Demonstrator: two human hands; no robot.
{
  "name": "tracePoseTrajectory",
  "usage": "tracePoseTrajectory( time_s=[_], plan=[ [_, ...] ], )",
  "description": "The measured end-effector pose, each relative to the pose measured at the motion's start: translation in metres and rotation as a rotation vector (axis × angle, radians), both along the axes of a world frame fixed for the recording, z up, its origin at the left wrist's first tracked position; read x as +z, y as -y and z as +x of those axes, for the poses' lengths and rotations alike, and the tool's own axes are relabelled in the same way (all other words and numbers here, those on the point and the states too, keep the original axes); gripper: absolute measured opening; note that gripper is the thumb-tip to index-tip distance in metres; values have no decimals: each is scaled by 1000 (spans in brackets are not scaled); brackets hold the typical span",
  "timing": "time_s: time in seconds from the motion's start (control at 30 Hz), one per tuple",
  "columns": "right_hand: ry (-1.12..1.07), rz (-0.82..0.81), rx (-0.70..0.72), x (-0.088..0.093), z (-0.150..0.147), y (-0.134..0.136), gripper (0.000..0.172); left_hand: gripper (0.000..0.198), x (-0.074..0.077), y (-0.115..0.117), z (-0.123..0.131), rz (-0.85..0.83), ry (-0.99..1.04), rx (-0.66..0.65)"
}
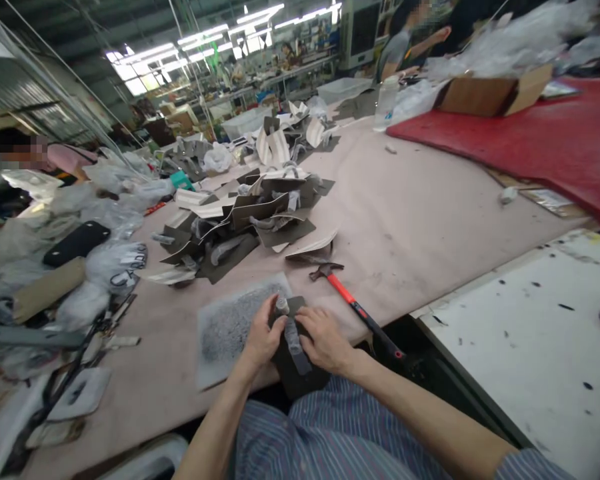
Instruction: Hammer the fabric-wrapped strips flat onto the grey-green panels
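Observation:
My left hand (266,333) and my right hand (325,339) grip a dark grey-brown panel (300,387) from both sides at the table's front edge. A plastic-wrapped strap (294,341) runs down the middle of the panel between my hands. At its top, by my left fingertips, sits a small pale roll-like end (283,305). Under and beside my left hand lies a scuffed, speckled board (230,330). To the right of my right hand rests a claw hammer (355,307) with a red and black handle. My fingers are closed on the panel; their undersides are hidden.
Behind the board, a pile of similar dark panels (267,213) with pale undersides spreads over the pinkish table (405,207). Plastic-wrapped items (115,257) crowd the left. At right are a white spotted board (525,327), a red sheet (505,140) and a cardboard box (480,95). Two people work farther back.

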State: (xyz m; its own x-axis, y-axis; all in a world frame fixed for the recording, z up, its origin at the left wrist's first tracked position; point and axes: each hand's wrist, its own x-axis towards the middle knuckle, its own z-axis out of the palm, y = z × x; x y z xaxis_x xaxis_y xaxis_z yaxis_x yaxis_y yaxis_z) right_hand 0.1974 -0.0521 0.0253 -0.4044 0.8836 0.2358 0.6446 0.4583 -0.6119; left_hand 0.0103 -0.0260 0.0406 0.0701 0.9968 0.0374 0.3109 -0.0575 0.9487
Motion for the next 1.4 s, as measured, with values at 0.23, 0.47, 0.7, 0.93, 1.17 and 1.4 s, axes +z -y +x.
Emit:
tracePoseTrajectory(
  time_s=[0.23, 0.47, 0.7, 0.93, 1.17, 1.4],
  plan=[
    [147, -18, 24, -1, -6, 4, 44, 29, -9, -16, 11, -5, 17, -20],
    [246, -35, 32, 11, -9, 2, 45, 33, -5, -29, 14, 33, 358, 494],
    [372, 140, 404, 33, -13, -16, 53, 40, -21, -14, -19, -1, 351, 429],
    [551, 105, 199, 64, -11, -41, 16, 45, -40, -2, -28, -2, 459, 518],
    [475, -158, -250, 67, -2, -11, 15, 35, -43, 3, -25, 97, 399, 648],
    [327, -219, -464, 44, 17, 8, 8, 35, -39, -2, -32, 107, 585, 744]
  ],
)
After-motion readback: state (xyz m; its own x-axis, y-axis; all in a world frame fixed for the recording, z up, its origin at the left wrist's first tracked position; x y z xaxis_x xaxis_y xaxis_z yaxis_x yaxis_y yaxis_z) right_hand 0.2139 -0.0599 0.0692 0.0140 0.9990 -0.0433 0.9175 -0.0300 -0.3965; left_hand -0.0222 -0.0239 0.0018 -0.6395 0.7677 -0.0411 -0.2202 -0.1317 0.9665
